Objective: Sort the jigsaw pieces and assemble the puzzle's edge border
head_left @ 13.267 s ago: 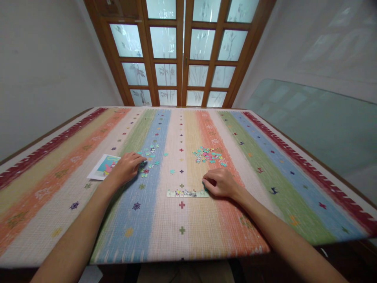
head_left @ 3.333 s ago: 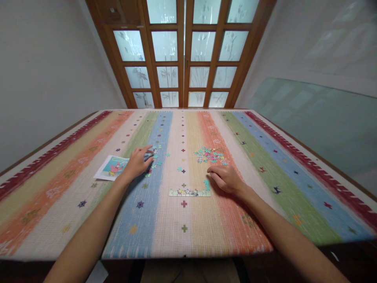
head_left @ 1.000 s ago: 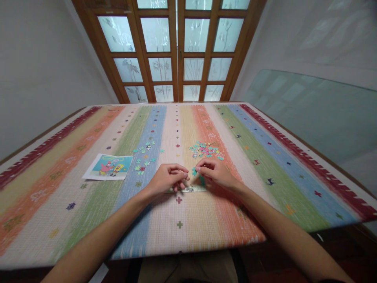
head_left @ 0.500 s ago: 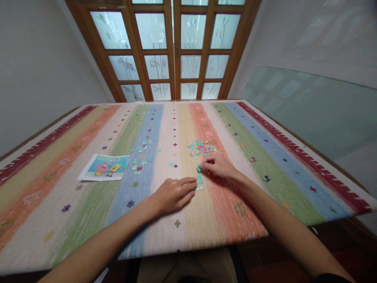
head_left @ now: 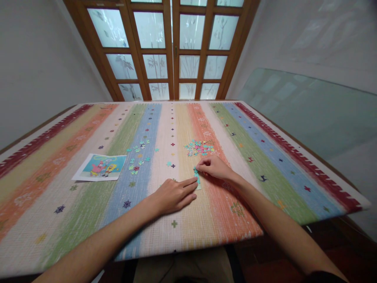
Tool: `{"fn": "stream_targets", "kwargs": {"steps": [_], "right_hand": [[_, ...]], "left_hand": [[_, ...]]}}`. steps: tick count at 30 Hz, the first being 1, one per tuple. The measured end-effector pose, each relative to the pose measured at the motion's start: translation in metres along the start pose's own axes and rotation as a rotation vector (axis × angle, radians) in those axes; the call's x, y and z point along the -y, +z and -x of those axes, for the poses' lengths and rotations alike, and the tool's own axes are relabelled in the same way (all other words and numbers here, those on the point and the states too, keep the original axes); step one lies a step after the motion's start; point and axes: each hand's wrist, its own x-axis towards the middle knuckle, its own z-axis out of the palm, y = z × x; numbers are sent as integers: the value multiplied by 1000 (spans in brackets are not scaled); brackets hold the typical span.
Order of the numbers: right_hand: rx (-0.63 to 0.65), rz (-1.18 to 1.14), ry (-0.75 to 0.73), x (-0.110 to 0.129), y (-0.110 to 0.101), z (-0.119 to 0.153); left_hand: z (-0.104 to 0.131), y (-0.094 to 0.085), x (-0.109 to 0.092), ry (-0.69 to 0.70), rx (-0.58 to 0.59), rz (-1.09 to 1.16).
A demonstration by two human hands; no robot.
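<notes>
A narrow strip of joined teal jigsaw pieces [head_left: 198, 186] lies on the tablecloth between my hands. My left hand [head_left: 173, 195] rests flat with its fingers stretched out, the fingertips on the strip and covering part of it. At the strip's far end my right hand [head_left: 214, 167] pinches a small teal puzzle piece [head_left: 195, 169] between thumb and fingers. Whether that piece is interlocked with the strip I cannot tell. Just beyond my right hand is a pile of mixed loose puzzle pieces [head_left: 199, 147], teal, pink and yellow.
Scattered teal pieces [head_left: 138, 149] lie left of centre on the blue stripe. A printed cartoon picture [head_left: 100, 167] lies farther left. The striped tablecloth [head_left: 159, 232] covers the table, whose front edge is close to my body. Wooden glazed doors [head_left: 173, 51] stand behind.
My right hand has brought the teal piece slightly nearer to the strip's far end. My left hand's fingers have shifted a little onto the strip. The whole view has drifted slightly.
</notes>
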Motion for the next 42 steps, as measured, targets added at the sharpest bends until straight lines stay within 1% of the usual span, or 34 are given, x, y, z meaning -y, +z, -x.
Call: {"fn": "stream_targets", "kwargs": {"steps": [5,14,25,33,38,42], "right_hand": [[-41,64,-42,-1,1,-1],[-87,167,-56,-1,1,2],[-57,163,-73,-6,2,2],[-51,197,-63,-1,2,2],[-30,225,-65,2,-1,3],[12,230,-45,1,-4,3]], "left_hand": [[0,1,1,-2,3,3],[0,1,1,0,-16,29],[0,0,1,5,-3,-24],[0,1,1,22,9,-82],[0,0,-1,-3,53,-127],[-2,-2,-2,-24,85,-119]]}}
